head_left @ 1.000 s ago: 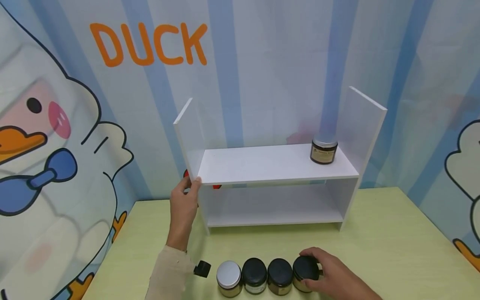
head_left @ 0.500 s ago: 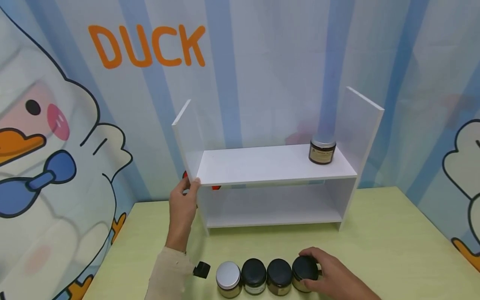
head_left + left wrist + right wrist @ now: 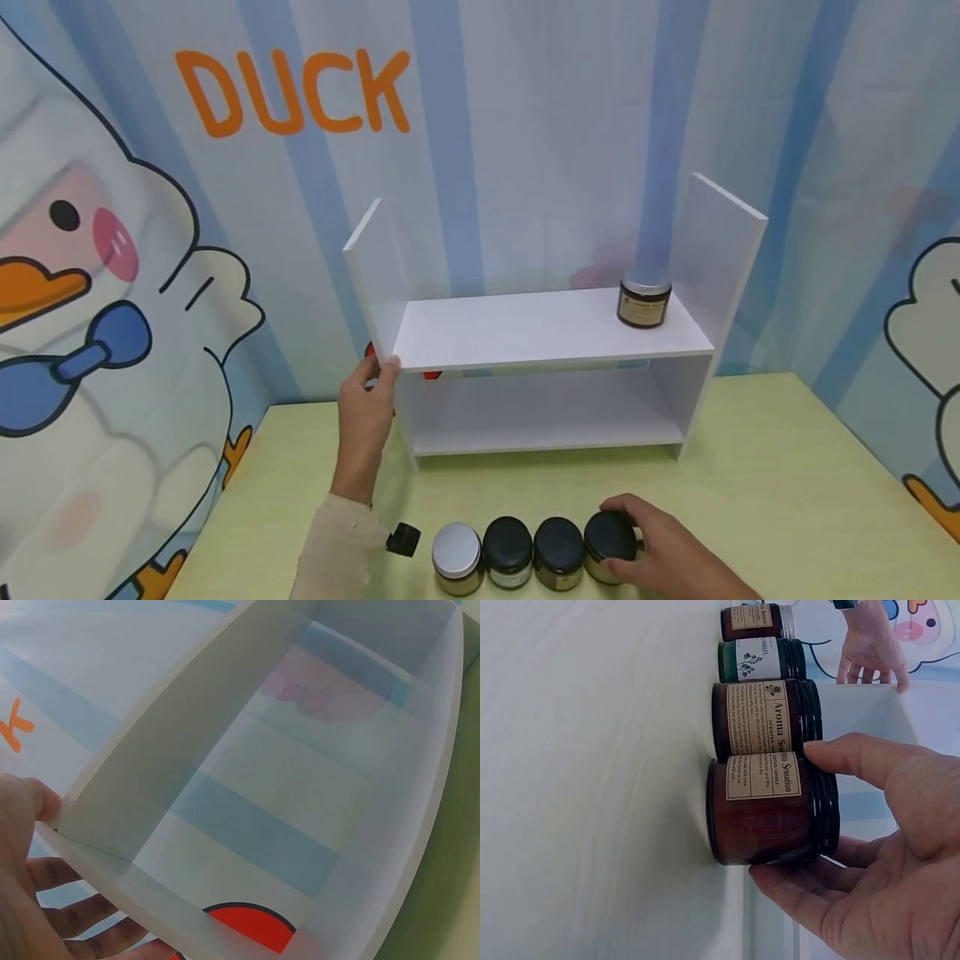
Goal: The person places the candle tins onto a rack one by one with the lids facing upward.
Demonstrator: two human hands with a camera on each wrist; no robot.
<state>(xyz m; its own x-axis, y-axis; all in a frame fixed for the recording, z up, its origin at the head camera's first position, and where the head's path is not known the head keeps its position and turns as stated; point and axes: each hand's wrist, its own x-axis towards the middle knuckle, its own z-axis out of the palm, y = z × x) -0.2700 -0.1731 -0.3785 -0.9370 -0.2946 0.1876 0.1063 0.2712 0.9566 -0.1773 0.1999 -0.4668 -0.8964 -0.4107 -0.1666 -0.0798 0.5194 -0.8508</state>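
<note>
My left hand (image 3: 366, 425) grips the left side panel of a white shelf unit (image 3: 551, 329). In the left wrist view its thumb lies at the shelf board's corner and its fingers (image 3: 90, 915) lie along the panel's outer side. Down at the front of the table, my right hand (image 3: 671, 546) holds a dark-lidded scented candle jar (image 3: 761, 814) between thumb and fingers. This amber jar stands at the right end of a row. Beside it come another amber candle jar (image 3: 750, 716), a green candle jar (image 3: 750, 660) and a silver-lidded candle jar (image 3: 457, 552).
One silver-lidded jar (image 3: 644, 302) stands on the upper board at the right, near the right side panel (image 3: 720, 250). The pale green table (image 3: 795, 500) runs back to a striped curtain (image 3: 540, 125) with duck drawings. A black cube (image 3: 403, 539) sits at my left sleeve.
The view has shifted very slightly. Both hands, the jars and the shelf unit keep their places.
</note>
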